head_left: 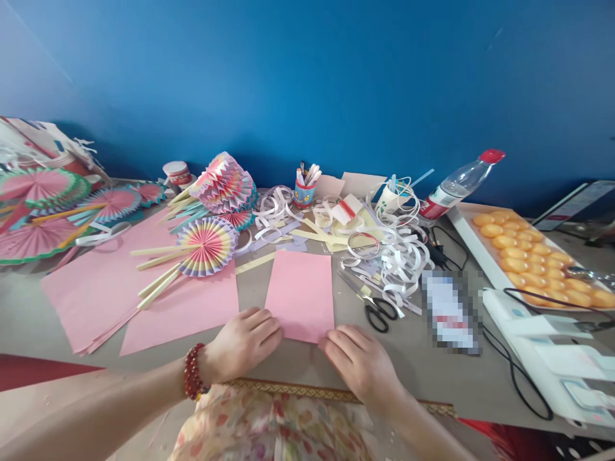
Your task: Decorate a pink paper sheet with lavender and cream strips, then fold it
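Observation:
A small pink sheet of paper (302,291) lies flat on the table in front of me. My left hand (243,342), with a red bead bracelet on its wrist, rests at the sheet's near left corner, fingers curled onto the edge. My right hand (358,362) sits at the near right corner, fingers pressed down on the paper's edge. Both hands pinch or press the near edge of the sheet.
Black-handled scissors (377,310) lie right of the sheet among curled white paper strips (398,256). Larger pink sheets (144,288) and folded paper fans (206,246) lie to the left. A pen cup (304,189), plastic bottle (459,182), tray of orange pieces (533,259) and white device (552,358) stand right.

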A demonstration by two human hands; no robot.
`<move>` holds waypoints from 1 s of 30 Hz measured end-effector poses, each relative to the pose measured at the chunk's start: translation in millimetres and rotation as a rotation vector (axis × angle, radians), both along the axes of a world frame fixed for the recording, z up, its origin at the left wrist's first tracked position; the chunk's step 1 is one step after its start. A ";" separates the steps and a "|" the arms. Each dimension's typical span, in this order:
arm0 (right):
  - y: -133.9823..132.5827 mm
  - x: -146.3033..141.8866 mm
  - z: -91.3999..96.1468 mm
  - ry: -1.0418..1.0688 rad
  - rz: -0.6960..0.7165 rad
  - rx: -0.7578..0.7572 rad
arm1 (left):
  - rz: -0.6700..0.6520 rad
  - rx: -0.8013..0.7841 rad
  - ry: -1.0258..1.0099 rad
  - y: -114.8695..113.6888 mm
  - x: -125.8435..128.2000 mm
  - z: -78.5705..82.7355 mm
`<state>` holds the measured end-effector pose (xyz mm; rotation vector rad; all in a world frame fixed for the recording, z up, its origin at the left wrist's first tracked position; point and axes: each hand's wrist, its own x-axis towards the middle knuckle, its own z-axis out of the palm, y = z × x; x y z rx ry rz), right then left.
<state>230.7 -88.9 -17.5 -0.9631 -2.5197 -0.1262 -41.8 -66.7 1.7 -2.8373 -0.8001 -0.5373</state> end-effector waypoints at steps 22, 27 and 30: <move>15.0 2.0 3.4 0.079 -0.008 -0.328 | 0.152 -0.479 -0.148 3.7 -13.2 -11.0; 25.1 1.4 12.2 0.218 0.007 -0.579 | 0.201 -0.645 -0.236 10.1 -14.9 -5.1; 27.6 0.3 17.9 0.236 -0.068 -0.669 | 0.264 -0.694 -0.240 12.1 -14.9 -1.8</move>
